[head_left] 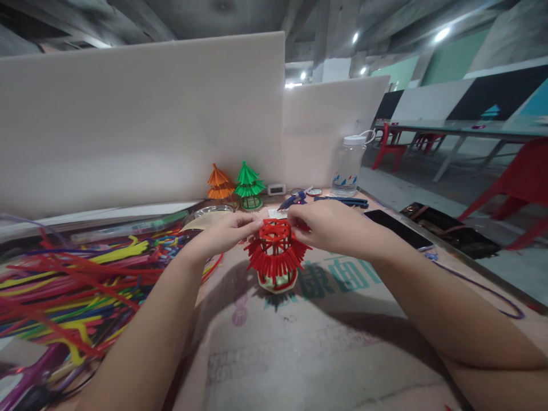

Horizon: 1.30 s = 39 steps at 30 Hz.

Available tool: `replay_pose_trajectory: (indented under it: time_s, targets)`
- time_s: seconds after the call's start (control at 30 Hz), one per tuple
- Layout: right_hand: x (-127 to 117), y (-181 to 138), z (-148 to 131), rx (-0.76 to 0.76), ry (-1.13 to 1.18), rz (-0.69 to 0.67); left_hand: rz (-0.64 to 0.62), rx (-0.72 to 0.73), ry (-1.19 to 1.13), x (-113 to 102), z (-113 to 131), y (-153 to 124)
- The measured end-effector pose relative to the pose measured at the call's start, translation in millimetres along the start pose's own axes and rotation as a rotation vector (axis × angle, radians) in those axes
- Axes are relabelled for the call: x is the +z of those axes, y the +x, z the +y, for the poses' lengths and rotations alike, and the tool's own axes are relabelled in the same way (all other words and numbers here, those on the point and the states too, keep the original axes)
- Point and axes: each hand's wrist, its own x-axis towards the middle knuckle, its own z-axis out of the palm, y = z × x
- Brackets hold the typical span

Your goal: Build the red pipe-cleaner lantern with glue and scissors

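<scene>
A small red model [276, 254] built of red sticks, with a fringed skirt and a pale base, stands on the table [308, 342] in the middle of the view. My left hand [229, 231] pinches its upper left rim with fingers pressed together. My right hand [325, 225] grips the upper right rim in the same way. Both forearms reach in from the bottom edge. The model's top frame shows between the two hands.
A heap of colourful pipe cleaners [72, 291] covers the left of the table. An orange model [220, 184] and a green model [249, 182] stand by the white partition [141, 120]. A clear bottle [349, 165], a phone [398, 228] and a blue tool [293, 200] lie right.
</scene>
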Motion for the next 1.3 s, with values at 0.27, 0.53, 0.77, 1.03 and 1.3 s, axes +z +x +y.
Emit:
replay_pose_trajectory:
  time_s: [0.27,0.53,0.77,1.03,1.3]
  targets:
    - [4,1,4,-0.011,-0.002,0.011,0.003,0.009,0.015,1,3,0]
    - [2,0,6,-0.039,0.048,0.056,0.042,-0.049,-0.041,0,-6,-2]
    - [-3,0,5,-0.065,0.122,0.188,0.486,0.003,0.105,9,20,-8]
    - [-17,-10,7,-0.017,0.142,0.290,0.095,0.091,0.026,23,19,-10]
    - [-25,-14,14,-0.015,0.182,0.296,0.117,0.010,-0.012,22,18,-7]
